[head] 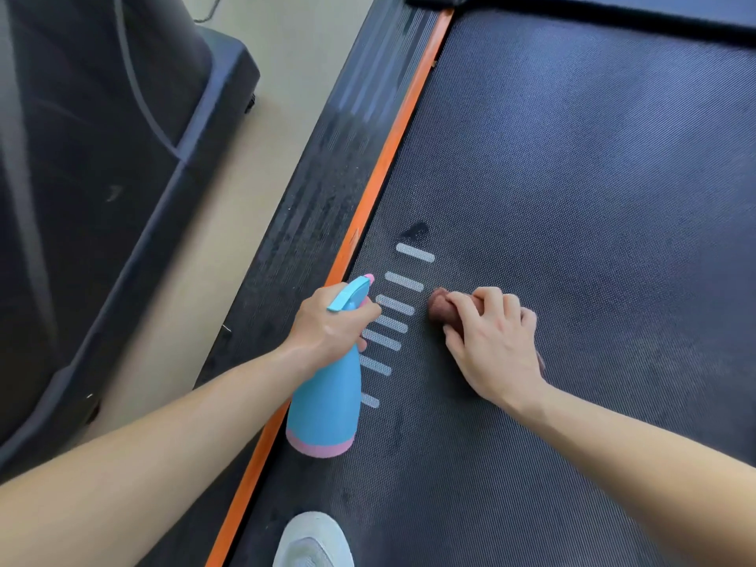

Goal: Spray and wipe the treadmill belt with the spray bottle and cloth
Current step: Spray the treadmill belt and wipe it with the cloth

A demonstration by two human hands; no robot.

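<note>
Down on the treadmill belt [572,178], the right hand [495,345] presses a bunched brown cloth [444,306] beside the white stripes [399,304], while the left hand [333,325] grips the blue spray bottle [325,403] by its neck above the belt's orange edge [380,173].

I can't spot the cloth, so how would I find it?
Look at the big dark treadmill belt beside the orange strip. Right of the white dashes, the right hand holds a bunched reddish-brown cloth. It is the only soft brown thing there.

One spray bottle [327,403], one cloth [444,306], two hands [329,327] [493,354], one shoe [313,540] and seven white stripes [404,281].
</note>
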